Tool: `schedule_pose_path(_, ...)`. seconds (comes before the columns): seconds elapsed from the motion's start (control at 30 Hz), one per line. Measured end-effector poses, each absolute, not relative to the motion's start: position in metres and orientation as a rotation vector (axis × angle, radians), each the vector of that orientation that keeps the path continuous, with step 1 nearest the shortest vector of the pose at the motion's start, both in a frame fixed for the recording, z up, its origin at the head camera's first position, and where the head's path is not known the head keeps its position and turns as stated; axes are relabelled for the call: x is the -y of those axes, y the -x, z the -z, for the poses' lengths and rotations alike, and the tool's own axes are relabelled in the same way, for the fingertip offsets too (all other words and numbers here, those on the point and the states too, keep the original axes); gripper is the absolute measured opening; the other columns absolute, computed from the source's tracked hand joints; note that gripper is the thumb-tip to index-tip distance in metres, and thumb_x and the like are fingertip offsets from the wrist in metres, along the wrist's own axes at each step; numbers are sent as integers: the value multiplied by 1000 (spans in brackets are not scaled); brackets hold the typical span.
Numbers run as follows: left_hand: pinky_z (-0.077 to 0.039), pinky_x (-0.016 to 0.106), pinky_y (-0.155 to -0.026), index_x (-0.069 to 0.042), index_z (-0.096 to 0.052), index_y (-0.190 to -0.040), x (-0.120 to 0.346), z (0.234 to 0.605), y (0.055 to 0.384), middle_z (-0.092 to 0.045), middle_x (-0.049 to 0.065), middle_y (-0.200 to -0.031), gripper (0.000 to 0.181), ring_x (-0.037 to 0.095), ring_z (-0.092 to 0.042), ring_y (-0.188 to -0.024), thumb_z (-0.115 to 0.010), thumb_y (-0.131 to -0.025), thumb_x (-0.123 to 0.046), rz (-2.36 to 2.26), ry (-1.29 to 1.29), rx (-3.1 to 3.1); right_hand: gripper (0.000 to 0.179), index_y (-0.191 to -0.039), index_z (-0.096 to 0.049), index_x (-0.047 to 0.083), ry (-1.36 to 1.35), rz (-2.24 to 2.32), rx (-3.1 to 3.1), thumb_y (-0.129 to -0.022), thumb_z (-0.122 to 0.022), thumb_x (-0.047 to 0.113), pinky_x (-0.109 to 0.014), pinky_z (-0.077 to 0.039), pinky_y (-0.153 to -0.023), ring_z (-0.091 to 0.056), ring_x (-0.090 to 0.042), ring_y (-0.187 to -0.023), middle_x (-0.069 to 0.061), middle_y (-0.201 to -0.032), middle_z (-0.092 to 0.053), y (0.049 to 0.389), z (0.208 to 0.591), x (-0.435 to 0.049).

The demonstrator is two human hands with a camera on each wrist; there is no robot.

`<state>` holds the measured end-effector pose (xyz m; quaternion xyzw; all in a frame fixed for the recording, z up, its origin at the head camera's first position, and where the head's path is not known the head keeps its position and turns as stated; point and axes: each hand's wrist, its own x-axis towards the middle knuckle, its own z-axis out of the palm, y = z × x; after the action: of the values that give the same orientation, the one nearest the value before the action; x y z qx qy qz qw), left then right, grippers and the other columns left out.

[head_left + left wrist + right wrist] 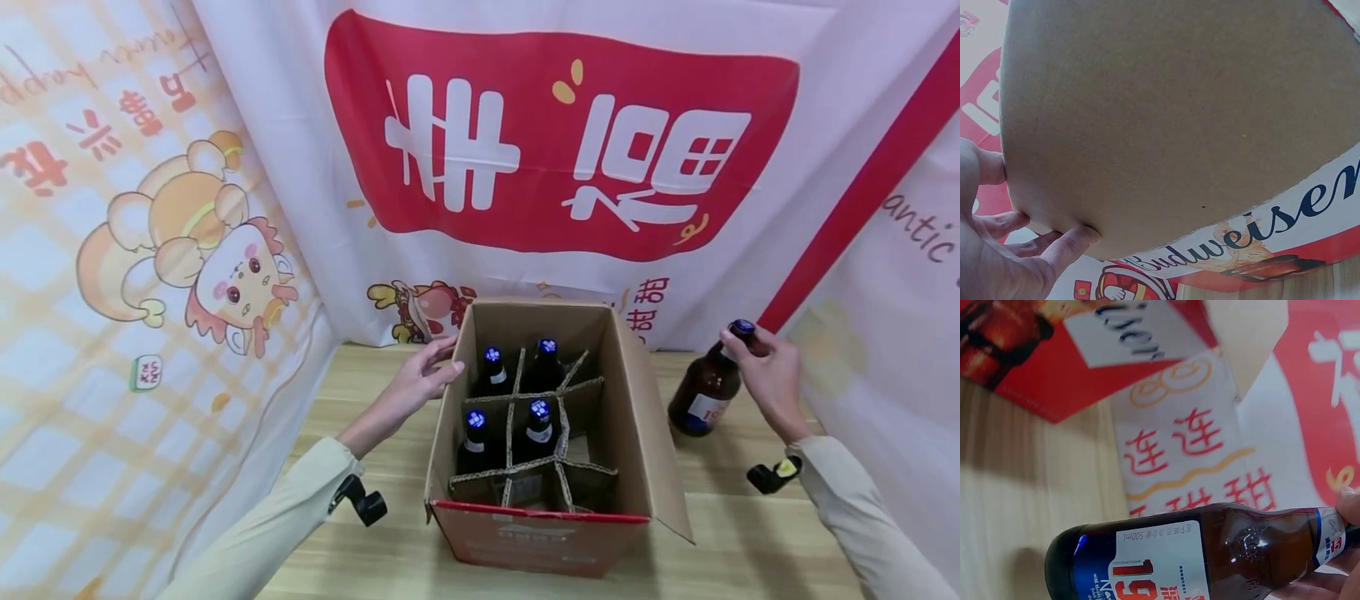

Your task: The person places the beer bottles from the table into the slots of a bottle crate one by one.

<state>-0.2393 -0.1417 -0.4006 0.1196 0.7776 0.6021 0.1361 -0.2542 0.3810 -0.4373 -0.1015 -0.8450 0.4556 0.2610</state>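
Note:
An open cardboard box (551, 537) stands on the table with a corrugated divider (561, 421) inside. Several brown beer bottles with blue caps stand in its compartments, among them a near-left one (476, 433) and a back one (547, 362). My left hand (420, 375) holds the box's left flap at the far end, fingertips against the outer cardboard (1179, 125) and thumb at its edge. Right of the box, my right hand (772, 379) grips another beer bottle (705, 392) by the neck. That bottle tilts slightly, its base close to the table; its white and blue label (1160, 562) shows in the right wrist view.
The right flap (656, 442) leans outward between box and held bottle. A white cloth with a red printed panel (543, 150) hangs right behind the box. Printed cloths flank the wooden table (375, 517) at left (75, 333) and right (892, 367).

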Motion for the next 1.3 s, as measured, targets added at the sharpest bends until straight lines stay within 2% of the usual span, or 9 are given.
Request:
schedule_pose_path(0.07, -48, 60, -113, -11, -30, -165, 142, 400, 240, -35, 23, -165, 67, 46, -44, -146, -60, -106, -26, -1747, -346, -2253, 43, -120, -73, -8, 240, -1252, 2283, -97, -75, 28, -4, -46, -59, -59, 13, -65, 37, -71, -61, 252, 426, -375)
schedule_pose_path(0.23, -48, 59, -112, -13, -30, -165, 143, 400, 240, -35, 22, -166, 68, 45, -44, -146, -60, -106, -28, -1732, -333, -2264, 35, -112, -75, -5, 165, -1284, 2246, -96, -77, 26, -8, -47, -54, -60, 8, -63, 31, -73, -66, 246, 391, -357)
schedule_pose_path(0.33, -49, 58, -112, -14, -30, -165, 144, 400, 239, -35, 21, -166, 68, 44, -45, -145, -61, -106, -29, -1733, -328, -2263, 34, -112, -75, -4, 112, -1298, 2251, -97, -77, 26, -8, -47, -56, -60, 5, -65, 30, -77, -68, 243, 370, -349)
schedule_pose_path(0.47, -49, 58, -112, -14, -31, -165, 144, 401, 238, -36, 20, -166, 69, 44, -45, -145, -61, -106, -31, -1734, -326, -2258, 38, -120, -73, -4, 68, -1353, 2272, -99, -74, 28, -5, -50, -68, -63, -1, -77, 28, -86, -71, 237, 343, -340)
schedule_pose_path(0.6, -48, 59, -113, -14, -31, -165, 144, 402, 239, -36, 20, -165, 68, 44, -44, -147, -61, -106, -31, -1734, -335, -2258, 41, -129, -72, 4, 62, -1479, 2260, -100, -72, 31, -6, -54, -79, -62, -8, -92, 20, -97, -74, 231, 317, -333)
schedule_pose_path(0.77, -47, 60, -113, -14, -32, -165, 143, 401, 240, -37, 20, -165, 68, 44, -43, -147, -62, -105, -30, -1740, -342, -2249, 43, -137, -70, 10, -15, -1627, 2185, -99, -73, 29, -10, -56, -80, -62, -13, -105, 9, -113, -77, 224, 289, -322)
schedule_pose_path(0.9, -47, 61, -113, -15, -31, -165, 143, 402, 239, -37, 20, -165, 68, 44, -43, -147, -62, -105, -30, -1739, -340, -2248, 44, -140, -69, 12, -92, -1681, 2130, -98, -74, 27, -10, -56, -82, -61, -13, -112, 4, -119, -76, 222, 270, -312)
schedule_pose_path(1.1, -47, 61, -113, -15, -32, -165, 143, 402, 238, -37, 20, -165, 68, 44, -44, -147, -62, -105, -30, -1744, -330, -2247, 45, -139, -67, 5, -200, -1999, 1836, -97, -75, 20, -15, -58, -83, -57, -18, -119, -7, -124, -74, 217, 253, -295)
schedule_pose_path(1.3, -48, 60, -113, -16, -32, -165, 143, 402, 240, -37, 20, -165, 68, 44, -44, -147, -62, -105, -30, -1747, -334, -2251, 45, -141, -64, 3, -328, -2036, 1854, -99, -72, 17, -18, -58, -86, -58, -22, -120, -13, -129, -70, 198, 237, -271)
